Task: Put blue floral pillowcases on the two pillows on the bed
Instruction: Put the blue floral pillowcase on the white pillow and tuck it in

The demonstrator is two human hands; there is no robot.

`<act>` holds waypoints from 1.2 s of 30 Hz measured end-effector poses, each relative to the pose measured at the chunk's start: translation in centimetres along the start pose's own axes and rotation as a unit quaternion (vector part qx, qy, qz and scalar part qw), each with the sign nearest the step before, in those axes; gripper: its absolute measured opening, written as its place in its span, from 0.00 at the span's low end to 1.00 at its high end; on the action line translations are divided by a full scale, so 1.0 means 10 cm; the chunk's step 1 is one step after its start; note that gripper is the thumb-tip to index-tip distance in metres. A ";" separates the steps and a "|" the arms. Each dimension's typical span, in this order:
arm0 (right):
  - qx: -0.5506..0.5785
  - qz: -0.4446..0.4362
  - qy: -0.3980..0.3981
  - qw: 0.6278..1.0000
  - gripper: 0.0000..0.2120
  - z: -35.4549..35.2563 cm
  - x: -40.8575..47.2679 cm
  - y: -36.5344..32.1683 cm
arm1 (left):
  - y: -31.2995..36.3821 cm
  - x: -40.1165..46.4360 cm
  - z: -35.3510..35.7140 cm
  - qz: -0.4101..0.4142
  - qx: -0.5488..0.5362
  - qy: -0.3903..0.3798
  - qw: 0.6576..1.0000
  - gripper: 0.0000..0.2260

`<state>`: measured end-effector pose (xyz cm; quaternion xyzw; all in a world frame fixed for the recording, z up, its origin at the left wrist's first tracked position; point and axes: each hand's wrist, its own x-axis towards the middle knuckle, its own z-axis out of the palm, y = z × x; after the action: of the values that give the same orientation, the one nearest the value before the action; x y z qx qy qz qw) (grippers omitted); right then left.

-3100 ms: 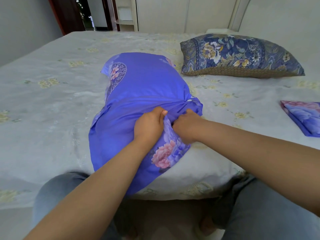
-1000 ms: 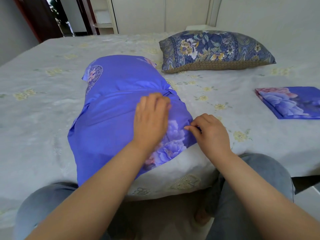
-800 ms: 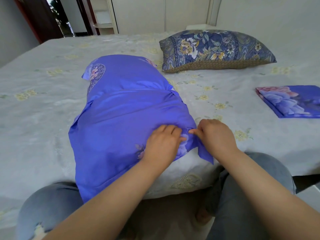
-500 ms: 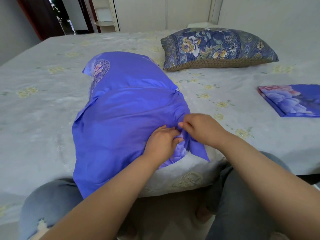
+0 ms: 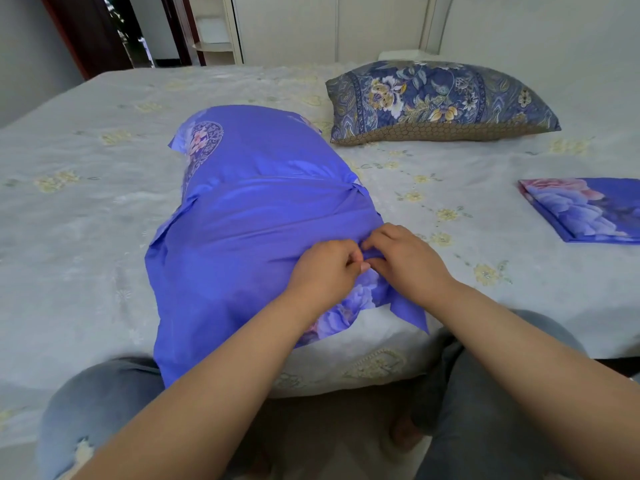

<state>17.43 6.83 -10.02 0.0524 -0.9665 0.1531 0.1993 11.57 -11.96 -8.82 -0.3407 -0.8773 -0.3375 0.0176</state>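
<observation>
Both grips have closed together: the left hand (image 5: 323,271) and right hand (image 5: 403,259) now pinch the pillowcase (image 5: 249,237) at its open right edge, where half a second ago they were just meeting. It covers the near pillow on the bed (image 5: 69,237), so closing the flap looks nearly done; the second pillow (image 5: 436,102) and folded case (image 5: 585,209) wait untouched.

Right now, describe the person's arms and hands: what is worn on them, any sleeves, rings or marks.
Both forearms are bare right to the bottom edge of the picture; no sleeves show. The left hand and the right hand wear no gloves, and no rings, watch or bracelets are visible on them or the wrists. Fingernails look short and unpainted. Below, the legs wear faded blue jeans.
</observation>
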 end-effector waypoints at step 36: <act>-0.108 -0.039 0.021 0.993 0.10 -0.15 0.88 -0.13 | -0.40 0.64 -0.51 -0.044 0.111 -0.124 0.985 0.20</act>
<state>10.18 5.70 -4.81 0.0648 -0.9702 0.0412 0.2298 3.22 -13.46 -5.52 -0.3367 -0.9190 -0.1933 -0.0680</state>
